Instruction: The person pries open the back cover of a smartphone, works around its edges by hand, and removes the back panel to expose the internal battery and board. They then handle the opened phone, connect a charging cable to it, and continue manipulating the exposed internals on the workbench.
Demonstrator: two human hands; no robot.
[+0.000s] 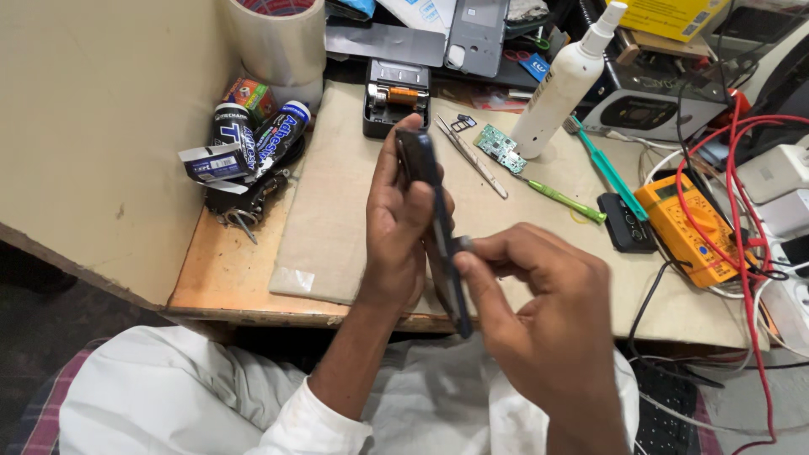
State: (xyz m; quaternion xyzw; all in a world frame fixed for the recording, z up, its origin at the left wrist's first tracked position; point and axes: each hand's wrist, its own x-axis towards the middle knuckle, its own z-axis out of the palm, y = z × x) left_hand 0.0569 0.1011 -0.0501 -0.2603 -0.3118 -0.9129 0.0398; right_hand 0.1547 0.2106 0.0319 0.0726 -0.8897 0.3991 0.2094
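Note:
My left hand [396,227] grips a dark smartphone [430,206] on edge, above the front of the work mat [354,211]. My right hand [539,295] pinches a small dark tool or part against the phone's long side near its lower half. On the mat beyond the phone lie metal tweezers [472,157], a small green circuit board [499,149] and a green-handled screwdriver [560,198].
A white spray bottle [563,84] stands behind the board. An orange multimeter [687,223] with red leads sits at the right, a small black box [625,223] beside it. Glue tubes [253,139] and a tape roll [278,38] crowd the left; a wall [101,126] closes that side.

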